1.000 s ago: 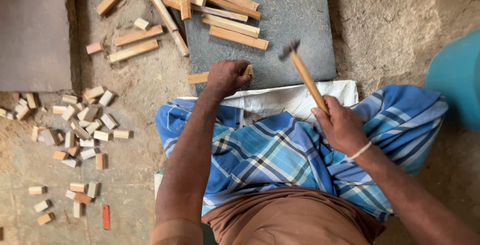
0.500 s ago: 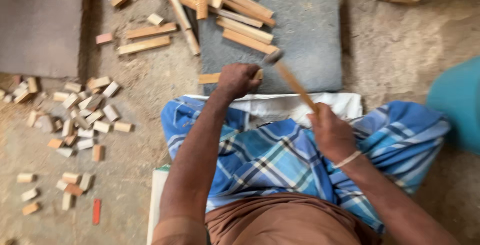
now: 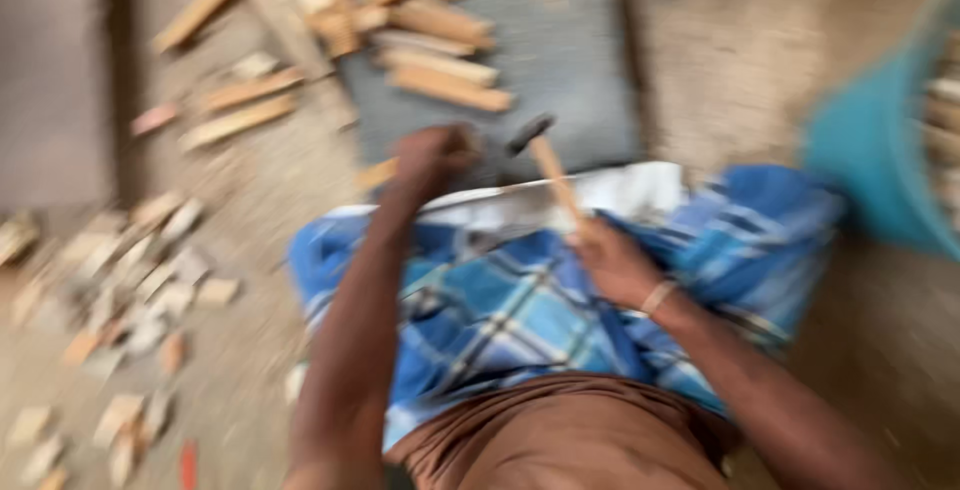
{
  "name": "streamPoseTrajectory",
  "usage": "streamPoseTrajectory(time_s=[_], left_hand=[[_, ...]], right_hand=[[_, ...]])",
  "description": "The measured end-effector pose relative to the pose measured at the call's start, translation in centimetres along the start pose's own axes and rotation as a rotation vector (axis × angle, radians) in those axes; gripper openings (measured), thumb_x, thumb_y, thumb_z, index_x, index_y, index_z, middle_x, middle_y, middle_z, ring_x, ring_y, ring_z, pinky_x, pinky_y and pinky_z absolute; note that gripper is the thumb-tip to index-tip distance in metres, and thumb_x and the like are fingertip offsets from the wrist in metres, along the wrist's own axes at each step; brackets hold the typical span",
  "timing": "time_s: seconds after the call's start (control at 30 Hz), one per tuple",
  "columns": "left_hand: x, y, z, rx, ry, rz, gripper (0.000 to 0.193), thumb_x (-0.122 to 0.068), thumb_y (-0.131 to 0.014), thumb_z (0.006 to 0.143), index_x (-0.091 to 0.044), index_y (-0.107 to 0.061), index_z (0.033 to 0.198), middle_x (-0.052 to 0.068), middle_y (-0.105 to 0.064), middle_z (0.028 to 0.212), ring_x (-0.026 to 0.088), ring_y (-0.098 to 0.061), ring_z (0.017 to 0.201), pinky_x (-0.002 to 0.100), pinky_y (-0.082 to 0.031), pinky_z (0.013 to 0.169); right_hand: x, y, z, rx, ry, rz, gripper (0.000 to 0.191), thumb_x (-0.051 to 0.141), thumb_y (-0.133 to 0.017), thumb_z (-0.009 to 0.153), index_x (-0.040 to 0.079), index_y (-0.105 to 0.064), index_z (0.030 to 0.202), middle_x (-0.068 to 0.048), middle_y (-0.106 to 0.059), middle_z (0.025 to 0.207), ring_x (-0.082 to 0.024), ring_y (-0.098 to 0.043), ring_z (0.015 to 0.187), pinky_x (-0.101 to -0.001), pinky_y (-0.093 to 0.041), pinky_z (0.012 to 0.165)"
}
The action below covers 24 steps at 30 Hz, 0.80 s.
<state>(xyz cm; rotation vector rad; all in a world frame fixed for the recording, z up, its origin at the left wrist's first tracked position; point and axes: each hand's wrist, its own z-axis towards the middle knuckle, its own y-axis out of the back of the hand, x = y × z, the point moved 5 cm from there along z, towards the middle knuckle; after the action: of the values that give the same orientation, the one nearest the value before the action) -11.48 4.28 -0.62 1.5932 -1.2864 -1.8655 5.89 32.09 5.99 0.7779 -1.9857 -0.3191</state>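
Note:
The picture is motion-blurred. My right hand (image 3: 615, 262) grips the wooden handle of a hammer (image 3: 548, 162), whose dark head hangs just right of my left hand. My left hand (image 3: 432, 155) is closed on a short wooden piece (image 3: 376, 174) lying at the near edge of a grey stone slab (image 3: 570, 60). Both forearms reach out over a blue checked cloth (image 3: 500, 320) across my lap.
Long wooden strips (image 3: 430, 60) are heaped on the slab's far left part and on the ground beside it. Several small wood blocks (image 3: 140, 290) lie scattered on the sandy floor at left. A teal container (image 3: 880, 150) stands at right.
The hammer has swung down and leftward toward my left hand. The view has shifted, moving the slab and teal container within the frame. My left hand stays on the wooden piece.

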Motion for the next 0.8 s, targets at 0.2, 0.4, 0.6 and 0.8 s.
streamPoseTrajectory(time_s=[0.2, 0.4, 0.6, 0.8], left_hand=[[5.3, 2.2, -3.5, -0.692, 0.504, -0.949, 0.046, -0.021, -0.060, 0.105, 0.000, -0.048, 0.144, 0.008, -0.063, 0.119, 0.015, -0.067, 0.098, 0.024, -0.062, 0.071], [4.0, 2.9, -6.9, -0.542, 0.660, -0.126, 0.055, -0.032, -0.077, 0.102, 0.006, -0.059, 0.137, 0.019, -0.063, 0.121, 0.034, -0.061, 0.109, 0.050, -0.053, 0.093], [1.5, 1.7, -3.7, -0.392, 0.216, 0.470, 0.012, -0.017, -0.060, 0.108, -0.013, -0.065, 0.118, 0.005, -0.059, 0.140, 0.023, -0.047, 0.142, 0.056, -0.027, 0.124], [-4.2, -2.3, 0.4, -0.132, -0.045, 0.513, 0.065, -0.049, -0.071, 0.084, -0.014, -0.060, 0.137, 0.009, -0.059, 0.137, 0.029, -0.053, 0.128, 0.071, -0.018, 0.114]], right_hand=[[2.9, 10.7, -7.1, -0.671, 0.578, -0.453, 0.030, 0.014, -0.070, 0.088, 0.001, -0.068, 0.116, -0.021, -0.073, 0.112, -0.037, -0.070, 0.101, -0.0457, -0.055, 0.084], [-0.1, 29.5, -10.2, -1.048, 0.087, -0.674, 0.026, 0.008, -0.061, 0.107, -0.002, -0.066, 0.130, -0.023, -0.070, 0.120, -0.040, -0.068, 0.109, -0.0509, -0.055, 0.092], [-7.7, 34.5, -8.1, -0.827, -0.239, -0.764, 0.035, 0.015, -0.078, 0.093, 0.003, -0.069, 0.124, -0.023, -0.071, 0.111, -0.045, -0.065, 0.104, -0.0555, -0.051, 0.090], [-7.2, 32.8, -7.1, -0.584, 0.394, 0.714, 0.043, 0.017, -0.072, 0.103, 0.008, -0.059, 0.143, -0.015, -0.068, 0.129, -0.024, -0.066, 0.114, -0.0408, -0.053, 0.095]])
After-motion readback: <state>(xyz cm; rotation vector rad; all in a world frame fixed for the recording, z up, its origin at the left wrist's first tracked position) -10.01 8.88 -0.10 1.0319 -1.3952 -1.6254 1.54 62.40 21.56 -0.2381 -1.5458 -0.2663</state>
